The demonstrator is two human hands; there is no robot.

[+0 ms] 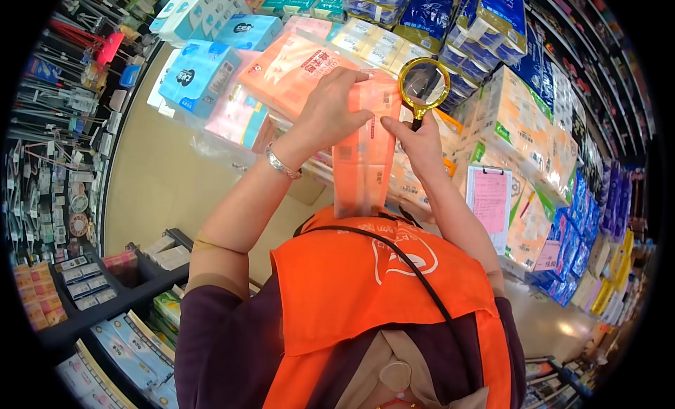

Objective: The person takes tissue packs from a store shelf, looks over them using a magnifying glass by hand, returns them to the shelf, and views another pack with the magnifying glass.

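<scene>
A coral-orange multipack of tissues (363,152) stands on end in front of my chest, its narrow side with printed labels facing me. My left hand (330,110) is closed on its upper left, thumb pressed on the near side. A gold-rimmed magnifying glass (423,84) rises from my right hand (424,150), which grips its dark handle. My right thumb rests against the pack's right edge, and the other right fingers are partly hidden. The lens is upright, just right of the pack's top. Another coral tissue pack (302,70) lies flat behind my left hand.
Stacked tissue packs surround the front, including blue ones (199,75) at left and orange-white ones (524,120) at right. A clipboard with pink paper (490,201) leans on the right stack. Hanging goods fill the left; dark shelving (133,289) stands at lower left.
</scene>
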